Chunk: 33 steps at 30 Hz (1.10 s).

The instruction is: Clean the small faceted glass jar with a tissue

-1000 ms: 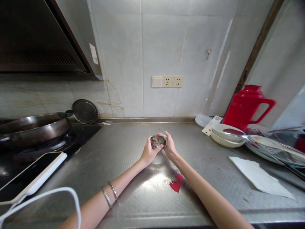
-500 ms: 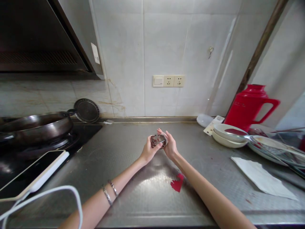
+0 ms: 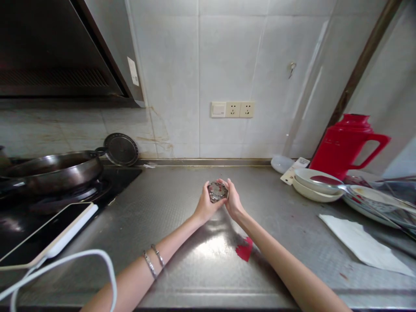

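Both of my hands are raised over the middle of the steel counter (image 3: 182, 260) and grip one small round silvery object (image 3: 217, 191) with a dark, reddish inside. My left hand (image 3: 204, 204) cups it from the left, with fingers curled round its edge. My right hand (image 3: 232, 200) closes on it from the right. What the object is cannot be made out. Two bracelets (image 3: 154, 261) sit on my left forearm. A small red scrap (image 3: 244, 250) lies on the counter below my right arm.
A dark wok (image 3: 52, 171) stands on the stove at left, with a round lid (image 3: 121, 149) against the wall. A tablet (image 3: 45, 232) with a white cable (image 3: 65, 264) lies at front left. At right are a red jug (image 3: 347, 141), stacked white bowls (image 3: 313, 185), plates and a paper sheet (image 3: 360, 242).
The view shifted slightly, so everything sits a little to the right. My hands closed more tightly round the silvery object and turned it a bit.
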Each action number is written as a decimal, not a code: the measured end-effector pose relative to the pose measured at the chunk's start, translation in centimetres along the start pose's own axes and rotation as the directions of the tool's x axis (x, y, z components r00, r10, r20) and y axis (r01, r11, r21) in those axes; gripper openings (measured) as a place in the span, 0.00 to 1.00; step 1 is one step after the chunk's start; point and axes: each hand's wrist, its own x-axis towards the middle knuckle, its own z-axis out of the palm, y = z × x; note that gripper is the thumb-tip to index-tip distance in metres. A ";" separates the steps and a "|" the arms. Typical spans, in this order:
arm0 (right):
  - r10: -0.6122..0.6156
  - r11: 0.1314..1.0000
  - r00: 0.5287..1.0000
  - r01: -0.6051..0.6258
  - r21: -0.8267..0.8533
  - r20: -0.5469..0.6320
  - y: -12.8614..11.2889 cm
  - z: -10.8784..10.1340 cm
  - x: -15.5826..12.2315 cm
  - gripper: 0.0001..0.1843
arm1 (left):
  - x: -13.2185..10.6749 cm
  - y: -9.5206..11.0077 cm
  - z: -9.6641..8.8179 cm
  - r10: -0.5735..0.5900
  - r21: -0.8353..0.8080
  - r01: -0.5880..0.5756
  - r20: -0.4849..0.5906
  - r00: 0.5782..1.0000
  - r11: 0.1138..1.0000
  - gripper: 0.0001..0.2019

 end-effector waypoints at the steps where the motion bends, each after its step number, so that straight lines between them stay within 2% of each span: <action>1: 0.003 1.000 1.000 -0.003 -0.009 -0.002 -0.3 -0.2 0.2 0.21 | 0.0 0.0 0.0 -0.001 -0.046 0.003 0.056 0.998 0.999 0.44; 4: 0.042 0.999 0.999 -0.042 -0.034 0.012 -1.3 -1.0 0.7 0.25 | 0.1 0.2 -0.2 0.007 -0.158 0.028 0.218 0.976 0.987 0.45; 7: 0.079 0.996 0.995 -0.076 -0.049 0.061 -2.2 -1.4 0.9 0.27 | 0.3 0.4 -0.3 -0.001 -0.183 0.049 0.257 0.966 0.982 0.41; 11: 0.094 0.994 0.991 -0.088 -0.066 0.091 -2.2 -1.0 0.6 0.28 | 0.7 0.3 -0.1 0.009 -0.255 0.059 0.255 0.967 0.965 0.39; 14: 0.111 0.992 0.992 -0.108 -0.061 0.056 -1.8 -0.7 0.3 0.28 | 0.9 0.1 -0.1 0.005 -0.334 0.086 0.262 0.965 0.939 0.35; 17: 0.097 0.993 0.995 -0.096 -0.073 0.012 -1.6 -0.6 0.2 0.28 | 1.0 0.0 -0.2 0.014 -0.316 0.067 0.249 0.968 0.946 0.33; 20: 0.059 0.995 0.998 -0.060 -0.079 -0.013 -1.1 -0.5 0.4 0.26 | 1.0 -0.4 -0.3 0.016 -0.216 0.026 0.191 0.981 0.976 0.34; 23: -0.004 0.999 1.000 0.005 -0.051 0.021 0.0 -0.2 0.5 0.23 | 1.0 -0.7 -0.3 0.010 -0.133 0.002 0.094 0.996 0.991 0.35; 25: -0.035 0.999 0.999 0.036 -0.039 0.038 0.8 0.0 0.6 0.22 | 0.8 -0.8 -0.2 0.001 -0.108 0.003 0.031 1.000 0.994 0.36; 28: -0.033 0.999 0.999 0.032 -0.043 -0.014 1.5 0.0 0.9 0.21 | 0.6 -0.7 0.0 -0.042 -0.069 0.040 -0.040 0.998 0.997 0.41; 30: -0.025 0.999 0.999 0.023 -0.037 -0.046 1.5 -0.3 1.2 0.21 | 0.5 -0.5 0.1 -0.070 -0.063 0.068 -0.033 0.997 0.996 0.46; 33: -0.030 0.999 0.998 0.027 -0.042 -0.052 0.5 -1.0 1.6 0.23 | 0.6 -0.4 0.1 -0.047 -0.160 0.061 0.087 0.995 0.985 0.40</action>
